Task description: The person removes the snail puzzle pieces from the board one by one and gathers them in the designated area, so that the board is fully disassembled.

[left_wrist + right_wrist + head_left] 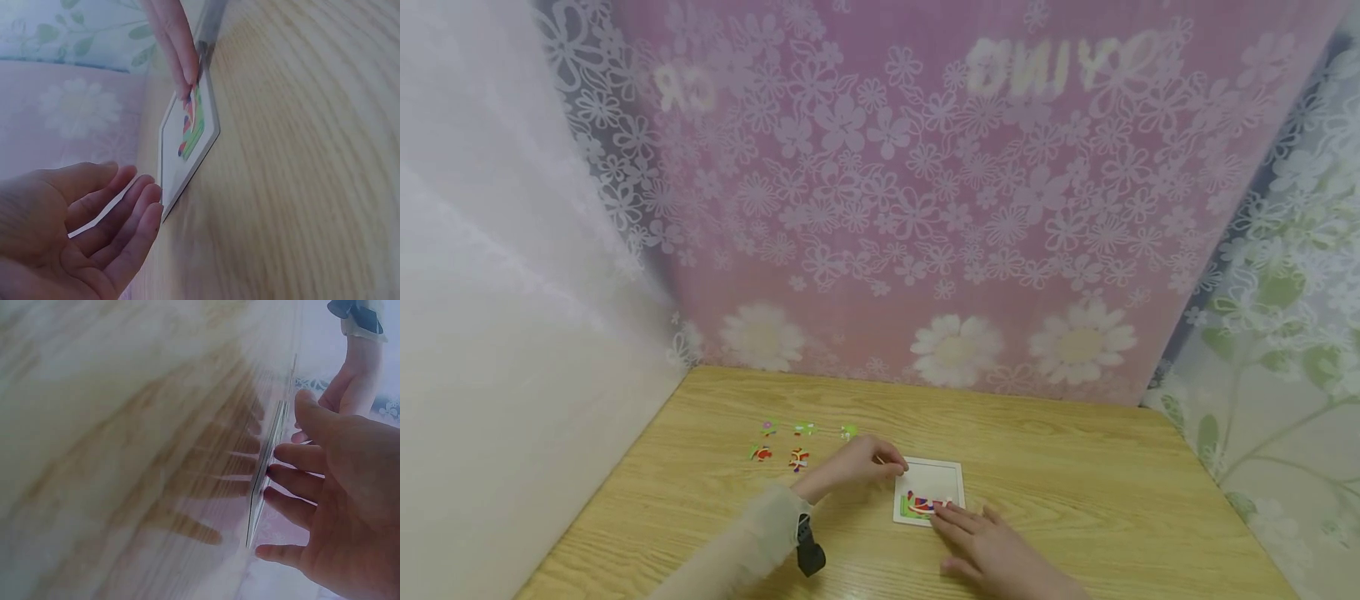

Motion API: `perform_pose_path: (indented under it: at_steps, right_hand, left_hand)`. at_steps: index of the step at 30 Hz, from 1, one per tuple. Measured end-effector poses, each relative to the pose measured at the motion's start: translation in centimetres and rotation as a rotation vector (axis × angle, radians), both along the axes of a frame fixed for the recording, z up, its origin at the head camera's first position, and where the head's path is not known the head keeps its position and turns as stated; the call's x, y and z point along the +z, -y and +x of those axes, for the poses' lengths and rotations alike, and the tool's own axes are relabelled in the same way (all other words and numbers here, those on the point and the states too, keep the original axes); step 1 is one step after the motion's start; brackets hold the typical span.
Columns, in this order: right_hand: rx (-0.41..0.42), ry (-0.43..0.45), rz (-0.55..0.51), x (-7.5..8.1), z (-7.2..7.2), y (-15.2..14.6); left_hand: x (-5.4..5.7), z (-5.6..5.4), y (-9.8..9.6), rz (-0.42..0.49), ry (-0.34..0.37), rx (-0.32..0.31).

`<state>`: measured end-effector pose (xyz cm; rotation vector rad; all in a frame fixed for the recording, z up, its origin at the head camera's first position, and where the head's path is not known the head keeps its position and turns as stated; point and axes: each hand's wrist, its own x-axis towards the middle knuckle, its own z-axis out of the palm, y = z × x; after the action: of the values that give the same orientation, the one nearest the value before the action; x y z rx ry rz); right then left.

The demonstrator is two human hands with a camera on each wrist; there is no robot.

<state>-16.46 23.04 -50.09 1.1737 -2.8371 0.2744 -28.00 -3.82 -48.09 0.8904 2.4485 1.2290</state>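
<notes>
A square white-framed puzzle tray lies flat on the wooden table. Colourful puzzle pieces in green, red, blue and white fill its lower part, while its upper part shows bare white. At the tray's upper left corner is my left hand; in the left wrist view its fingers are loosely bent with nothing between them. My right hand rests its extended fingertips on the pieces near the tray's lower right side. Those fingers hide part of the pieces. In the right wrist view the tray appears edge-on beside the spread fingers.
Several loose puzzle pieces lie left of the tray, among them a red-and-green one, a red-and-orange one and a green one. Flowered curtains hang behind and beside the table.
</notes>
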Motion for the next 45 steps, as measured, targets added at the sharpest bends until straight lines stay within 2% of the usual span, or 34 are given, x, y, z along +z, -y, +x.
perform_pose_path:
  at_steps: [3,7,16,24,29,34,40,45]
  right_hand:
    - [0.006,-0.02,0.015,-0.2,0.0,0.0]
    - [0.005,0.009,0.017,-0.1,0.1,0.0]
    - [-0.015,0.021,0.02,0.3,0.2,0.1]
    - [-0.035,0.101,0.034,0.7,0.2,0.4]
    - [-0.027,0.065,0.045,0.7,0.3,0.5]
    - [-0.023,0.033,0.037,0.7,0.4,0.4]
    - [-0.03,0.03,0.034,0.8,0.4,0.4]
    - [-0.021,0.006,0.041,0.6,0.4,0.3]
  left_hand:
    - [-0.4,0.4,-0.6,-0.025,0.002,-0.01]
    - [-0.8,0.7,-1.1,-0.053,0.029,-0.02]
    - [-1.5,0.1,-1.7,-0.056,0.093,-0.01]
    - [-1.3,0.2,-1.9,-0.079,0.054,-0.028]
    - [-1.0,0.3,-2.0,-0.097,0.048,-0.013]
    - [-0.8,0.4,-2.1,-0.069,0.041,-0.033]
    - [-1.3,0.4,-2.3,-0.032,0.075,-0.03]
    - [-1.7,0.4,-2.3,-0.035,0.085,-0.018]
